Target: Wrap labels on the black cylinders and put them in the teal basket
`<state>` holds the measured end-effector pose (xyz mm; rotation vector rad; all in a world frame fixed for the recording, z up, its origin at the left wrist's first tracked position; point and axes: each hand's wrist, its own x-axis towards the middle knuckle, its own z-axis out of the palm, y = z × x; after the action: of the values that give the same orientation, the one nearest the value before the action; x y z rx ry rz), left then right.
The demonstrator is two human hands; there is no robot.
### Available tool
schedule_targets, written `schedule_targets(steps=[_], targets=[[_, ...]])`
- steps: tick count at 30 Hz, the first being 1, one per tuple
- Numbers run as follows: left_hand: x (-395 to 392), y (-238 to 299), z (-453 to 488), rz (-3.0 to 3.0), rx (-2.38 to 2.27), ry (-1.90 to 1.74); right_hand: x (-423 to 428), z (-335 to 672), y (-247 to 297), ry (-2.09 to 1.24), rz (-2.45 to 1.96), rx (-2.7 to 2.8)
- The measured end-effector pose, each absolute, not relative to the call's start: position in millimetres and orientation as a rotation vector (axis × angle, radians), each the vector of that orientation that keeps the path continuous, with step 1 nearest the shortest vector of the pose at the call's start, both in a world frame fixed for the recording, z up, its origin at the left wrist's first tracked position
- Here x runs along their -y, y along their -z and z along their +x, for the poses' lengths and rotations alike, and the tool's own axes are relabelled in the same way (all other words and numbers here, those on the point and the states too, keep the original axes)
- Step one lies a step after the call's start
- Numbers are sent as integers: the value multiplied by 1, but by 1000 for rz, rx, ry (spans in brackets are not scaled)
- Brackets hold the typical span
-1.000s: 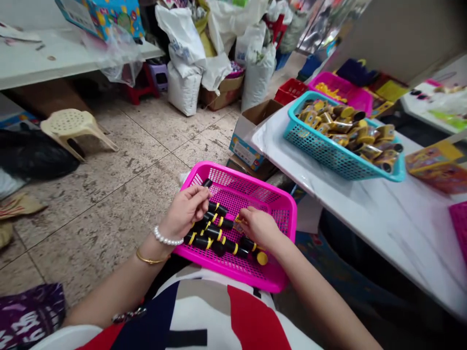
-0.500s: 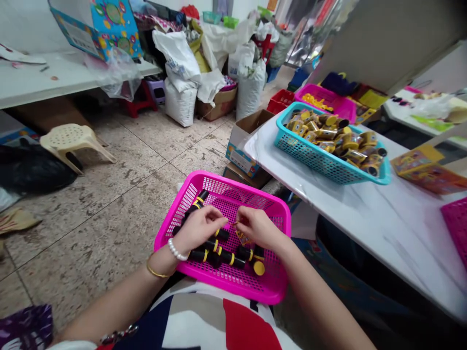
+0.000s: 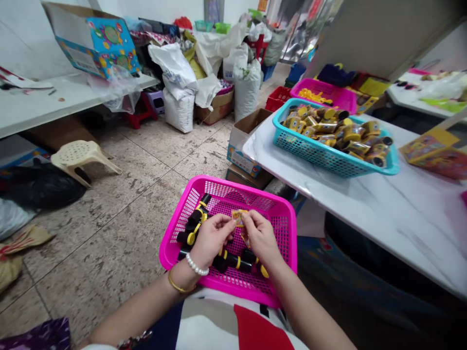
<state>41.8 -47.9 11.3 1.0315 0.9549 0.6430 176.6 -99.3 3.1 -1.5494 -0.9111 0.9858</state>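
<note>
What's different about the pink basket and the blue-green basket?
The pink plastic basket sits low in front of the person, but the teal plastic basket stands on a white marble-look table. The pink one holds a few black-and-yellow tubes; the teal one is heaped with gold-wrapped rolls. Both are rectangular mesh baskets.

The only view comes from a camera worn on the person's head, facing forward and down; the left hand [image 3: 211,240] and right hand [image 3: 260,238] sit low in the frame, close to the lens, above a pink plastic basket [image 3: 233,187]; a marble-topped table [image 3: 401,204] lies farther off, ahead of the right hand; the tiled floor [image 3: 109,194] stretches well away, ahead of the left hand.
</note>
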Motion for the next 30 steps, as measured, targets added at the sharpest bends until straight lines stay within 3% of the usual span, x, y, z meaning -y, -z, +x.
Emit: schedule_targets(steps=[5, 30], targets=[[58, -21, 35, 1154, -1017, -840, 103, 171, -4, -790, -1589, 966], [55, -10, 31, 906, -972, -827, 107, 167, 4, -735, -1565, 1019]])
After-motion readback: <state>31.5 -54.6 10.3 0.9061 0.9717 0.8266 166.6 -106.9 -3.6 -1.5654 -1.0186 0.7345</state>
